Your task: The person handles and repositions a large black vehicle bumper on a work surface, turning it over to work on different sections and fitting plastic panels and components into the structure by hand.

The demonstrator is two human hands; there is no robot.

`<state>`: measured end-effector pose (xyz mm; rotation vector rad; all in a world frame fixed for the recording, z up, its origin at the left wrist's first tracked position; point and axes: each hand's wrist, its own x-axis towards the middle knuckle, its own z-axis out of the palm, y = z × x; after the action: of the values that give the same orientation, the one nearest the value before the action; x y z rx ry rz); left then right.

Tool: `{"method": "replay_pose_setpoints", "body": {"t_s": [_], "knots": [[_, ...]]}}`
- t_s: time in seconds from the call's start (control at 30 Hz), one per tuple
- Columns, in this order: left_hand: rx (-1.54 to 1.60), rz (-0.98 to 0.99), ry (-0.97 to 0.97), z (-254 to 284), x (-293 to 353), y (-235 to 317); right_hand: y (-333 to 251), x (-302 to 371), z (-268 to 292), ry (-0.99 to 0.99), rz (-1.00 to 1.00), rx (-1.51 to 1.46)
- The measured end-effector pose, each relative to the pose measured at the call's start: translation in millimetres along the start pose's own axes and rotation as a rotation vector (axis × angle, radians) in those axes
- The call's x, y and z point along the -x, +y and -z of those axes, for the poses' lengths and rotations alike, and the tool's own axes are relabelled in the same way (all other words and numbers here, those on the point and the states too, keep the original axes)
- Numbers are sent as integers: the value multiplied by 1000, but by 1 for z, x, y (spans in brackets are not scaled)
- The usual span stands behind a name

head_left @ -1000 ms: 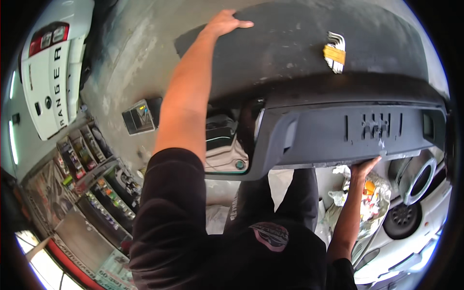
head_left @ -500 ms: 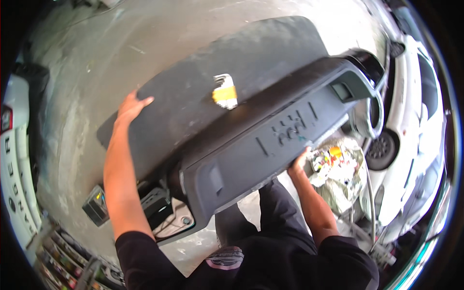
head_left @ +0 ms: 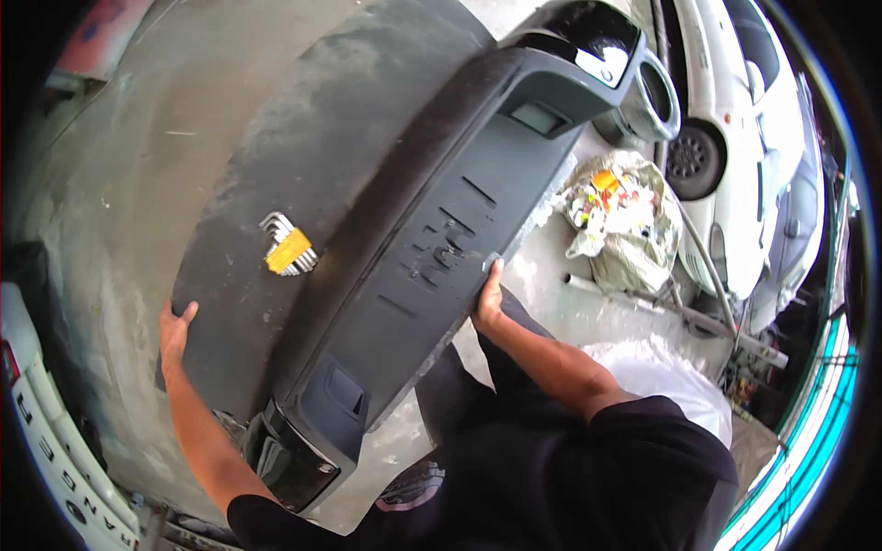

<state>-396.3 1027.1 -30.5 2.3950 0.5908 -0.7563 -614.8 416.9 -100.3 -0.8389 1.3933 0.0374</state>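
Observation:
A long dark grey car bumper (head_left: 423, 248) with glossy black ends slants across the middle, just in front of my legs. My right hand (head_left: 489, 301) is closed around its near edge, thumb on top and most fingers hidden beneath. Along its far side extends a wide dark panel (head_left: 276, 138) with a rounded edge; whether the two are joined I cannot tell. At the panel's lower left edge, my left hand (head_left: 175, 331) grips the rim, with its thumb above and its fingers out of sight. A hex key set (head_left: 290, 250) in a yellow holder lies on the panel between my hands.
At the right stands an open sack of rubbish (head_left: 634, 220), with a silver wheel-like ring (head_left: 648, 99) beyond it. Parked cars line the right side, one with a dark wheel (head_left: 694, 161). A white car (head_left: 55, 422) is at the left edge. White plastic sheeting (head_left: 661, 372) lies beside my right arm.
The whole view has turned, so bumper and panel now slant more steeply, left end lower and right end higher. The hex key set appears farther left. Both hands keep their holds.

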Motion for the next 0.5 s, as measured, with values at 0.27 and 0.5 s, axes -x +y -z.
{"method": "replay_pose_setpoints", "body": {"t_s": [0.27, 0.5], "knots": [[185, 6, -2, -16, 12, -14, 6, -44, 38, -84, -61, 13], [-481, -171, 247, -22, 21, -8, -21, -5, 36, -174, -11, 420]]}}
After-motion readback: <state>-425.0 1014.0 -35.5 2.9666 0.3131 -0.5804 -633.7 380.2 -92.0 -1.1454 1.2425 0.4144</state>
